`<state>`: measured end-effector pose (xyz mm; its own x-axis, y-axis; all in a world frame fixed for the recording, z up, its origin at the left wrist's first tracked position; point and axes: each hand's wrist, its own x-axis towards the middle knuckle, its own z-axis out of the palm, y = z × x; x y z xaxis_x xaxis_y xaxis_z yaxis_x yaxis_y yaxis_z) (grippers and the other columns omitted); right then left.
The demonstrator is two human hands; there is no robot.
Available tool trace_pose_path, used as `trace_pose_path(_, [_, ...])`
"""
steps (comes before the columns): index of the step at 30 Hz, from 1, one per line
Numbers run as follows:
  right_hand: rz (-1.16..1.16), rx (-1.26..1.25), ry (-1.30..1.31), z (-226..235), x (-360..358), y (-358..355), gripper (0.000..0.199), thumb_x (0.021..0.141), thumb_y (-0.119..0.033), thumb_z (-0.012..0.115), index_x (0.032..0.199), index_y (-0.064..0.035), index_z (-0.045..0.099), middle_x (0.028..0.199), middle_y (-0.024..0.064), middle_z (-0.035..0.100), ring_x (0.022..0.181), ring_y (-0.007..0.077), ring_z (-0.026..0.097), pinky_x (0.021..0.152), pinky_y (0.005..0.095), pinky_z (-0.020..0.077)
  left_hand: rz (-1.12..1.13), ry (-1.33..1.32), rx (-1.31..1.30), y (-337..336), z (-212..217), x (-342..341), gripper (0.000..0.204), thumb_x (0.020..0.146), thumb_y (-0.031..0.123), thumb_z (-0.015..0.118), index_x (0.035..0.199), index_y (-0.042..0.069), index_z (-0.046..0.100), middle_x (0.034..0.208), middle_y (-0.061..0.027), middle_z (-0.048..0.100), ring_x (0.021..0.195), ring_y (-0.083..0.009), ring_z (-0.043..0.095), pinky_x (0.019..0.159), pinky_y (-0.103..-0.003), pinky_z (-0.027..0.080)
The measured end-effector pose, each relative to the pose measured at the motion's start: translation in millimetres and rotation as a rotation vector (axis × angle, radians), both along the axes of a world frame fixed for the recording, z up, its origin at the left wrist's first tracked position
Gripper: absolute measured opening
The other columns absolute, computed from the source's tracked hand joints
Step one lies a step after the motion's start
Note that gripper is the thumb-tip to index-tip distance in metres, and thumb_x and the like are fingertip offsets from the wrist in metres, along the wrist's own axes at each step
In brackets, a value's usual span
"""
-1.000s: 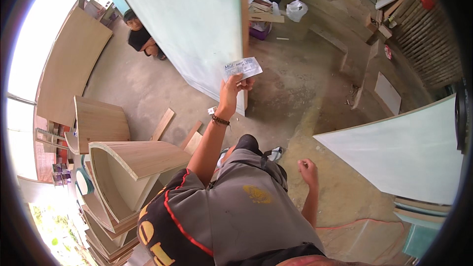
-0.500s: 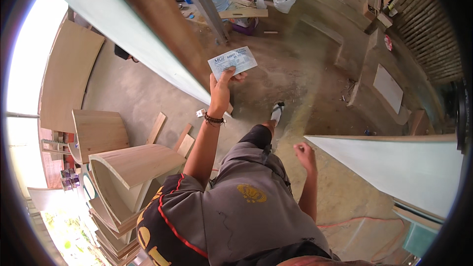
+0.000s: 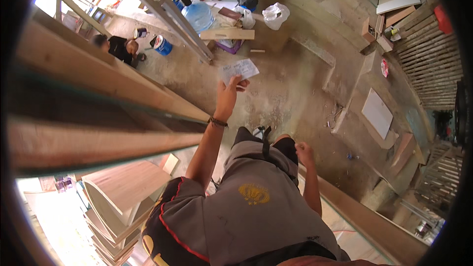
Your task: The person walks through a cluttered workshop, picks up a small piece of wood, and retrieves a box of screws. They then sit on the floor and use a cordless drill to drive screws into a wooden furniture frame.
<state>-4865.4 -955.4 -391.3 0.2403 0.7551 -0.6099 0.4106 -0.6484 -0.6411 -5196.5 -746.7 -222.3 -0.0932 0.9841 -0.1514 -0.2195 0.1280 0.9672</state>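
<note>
Held out in front of me, my left hand (image 3: 230, 93) pinches a small pale printed paper slip (image 3: 240, 71) between thumb and fingers. The slip lies nearly flat above the hand, its print facing up. A dark beaded bracelet (image 3: 218, 121) circles that wrist. My right hand (image 3: 304, 152) hangs low beside my right thigh, fingers loosely curled in, and nothing shows in it. Just left of my left forearm, wooden-edged panels (image 3: 123, 135) stand close by.
Curved wooden pieces (image 3: 123, 182) are stacked at lower left. Ahead stand a metal post (image 3: 167, 15), a water jug (image 3: 198, 17), paint cans and a white bag (image 3: 276, 16). A person (image 3: 120, 49) crouches near a blue bucket (image 3: 161, 45). A panel edge (image 3: 364, 212) passes on my right.
I have walked forward between the panels, which now sit farther back beside me. The crouching person and bucket have come into view. My left hand still holds the paper slip.
</note>
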Motion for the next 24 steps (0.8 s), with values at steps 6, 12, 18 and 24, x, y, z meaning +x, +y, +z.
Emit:
trace_pose_path(6, [-0.326,-0.147,0.154,-37,80,100,0.028,0.091,-0.03,0.059,0.091,-0.0028,0.063,0.069,0.0036,0.059,0.056,0.0107,0.052,0.053,0.0282,0.0432,-0.115,0.173,-0.211,90,-36,49,0.035,0.093,0.028,0.052,0.088,-0.003,0.068,0.082,-0.0092,0.07,0.074,-0.0161,0.065,0.067,-0.029,0.052])
trace_pose_path(12, [-0.272,-0.46,0.14,-130,166,150,0.028,0.092,-0.027,0.057,0.103,-0.0012,0.063,0.07,0.0099,0.06,0.058,0.0213,0.056,0.051,0.0359,0.0454,-0.25,0.337,-0.425,167,-105,99,0.04,0.093,0.032,0.051,0.093,-0.003,0.069,0.09,-0.0101,0.071,0.081,-0.018,0.066,0.071,-0.032,0.053])
trace_pose_path(18, [-0.018,-0.446,0.112,-143,259,293,0.023,0.091,-0.026,0.057,0.089,-0.0028,0.061,0.067,0.0077,0.058,0.055,0.0218,0.055,0.045,0.043,0.0393,-0.306,0.634,-0.568,233,-144,132,0.041,0.09,0.033,0.052,0.093,-0.004,0.07,0.085,-0.0101,0.071,0.076,-0.019,0.065,0.071,-0.033,0.052])
trace_pose_path(24, [-0.143,-0.194,0.283,-63,295,562,0.018,0.093,-0.026,0.057,0.092,-0.0081,0.059,0.065,0.0021,0.056,0.052,0.0098,0.052,0.046,0.0265,0.0407,-0.176,0.473,-0.586,317,-85,183,0.04,0.089,0.031,0.054,0.094,-0.006,0.07,0.083,-0.0113,0.071,0.076,-0.0148,0.064,0.068,-0.03,0.049])
